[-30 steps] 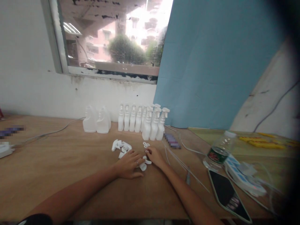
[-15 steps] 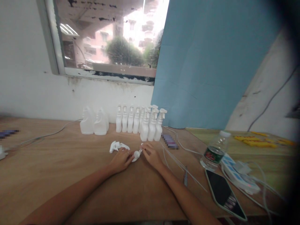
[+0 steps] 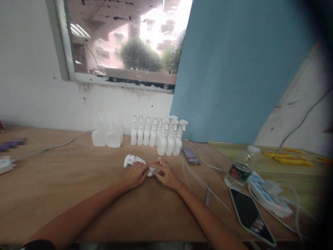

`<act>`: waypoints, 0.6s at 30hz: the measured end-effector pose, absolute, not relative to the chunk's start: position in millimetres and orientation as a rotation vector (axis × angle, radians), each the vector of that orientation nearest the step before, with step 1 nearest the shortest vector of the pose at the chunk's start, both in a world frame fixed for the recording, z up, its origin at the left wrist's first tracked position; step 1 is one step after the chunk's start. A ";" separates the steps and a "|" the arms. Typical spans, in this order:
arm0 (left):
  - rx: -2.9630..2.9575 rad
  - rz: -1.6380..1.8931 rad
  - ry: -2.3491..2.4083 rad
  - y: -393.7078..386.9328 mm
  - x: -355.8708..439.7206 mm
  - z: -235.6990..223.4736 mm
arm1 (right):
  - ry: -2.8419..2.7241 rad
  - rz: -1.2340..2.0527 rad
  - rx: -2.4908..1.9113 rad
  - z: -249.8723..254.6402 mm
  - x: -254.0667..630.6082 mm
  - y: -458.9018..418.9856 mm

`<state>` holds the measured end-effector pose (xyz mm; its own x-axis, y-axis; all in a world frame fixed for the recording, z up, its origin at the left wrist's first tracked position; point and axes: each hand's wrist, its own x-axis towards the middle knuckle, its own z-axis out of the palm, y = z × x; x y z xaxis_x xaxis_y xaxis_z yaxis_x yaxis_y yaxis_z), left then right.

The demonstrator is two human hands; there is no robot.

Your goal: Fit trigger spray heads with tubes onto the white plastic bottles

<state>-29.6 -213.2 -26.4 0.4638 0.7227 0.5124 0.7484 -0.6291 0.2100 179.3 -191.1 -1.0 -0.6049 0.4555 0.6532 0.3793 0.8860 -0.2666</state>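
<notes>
Close together over the middle of the wooden table, my two hands meet at a white spray trigger head (image 3: 151, 172). My left hand (image 3: 135, 175) is closed on its left side, thumb and fingers pressed together. From the right, my right hand (image 3: 167, 174) has its fingertips and thumb on the same piece, covering much of it. Just beyond my left hand lies a small heap of white trigger heads (image 3: 132, 160). Behind them stand several white spray bottles (image 3: 170, 141) with trigger tops fitted.
White handled jugs (image 3: 113, 135) stand at the back left against the wall. To the right are a water bottle (image 3: 239, 169), a phone (image 3: 251, 215), a power strip (image 3: 269, 196) and loose white cables (image 3: 201, 180). Yellow pieces (image 3: 286, 158) lie farther right.
My right hand has moved slightly down and left, its fingers now over the trigger head. Less of the piece shows. The view has shifted a little.
</notes>
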 end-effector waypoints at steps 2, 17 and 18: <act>-2.665 -0.951 -1.337 -214.1 -30.2 -24.4 | -2.270 0.159 -0.624 0.1 179.7 -191.4; -2.744 -0.863 -1.203 -220.9 -29.5 -21.4 | -2.310 0.370 -0.747 -7.8 177.9 -189.1; -2.742 -0.857 -1.217 -218.9 -29.0 -23.3 | -2.310 0.379 -0.742 -8.2 177.6 -189.0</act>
<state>-29.0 -218.9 -23.3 0.5449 0.6795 0.4913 0.6914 -0.6956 0.1953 177.6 -189.0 -8.2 -0.6120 0.6017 0.5133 0.4062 0.7960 -0.4487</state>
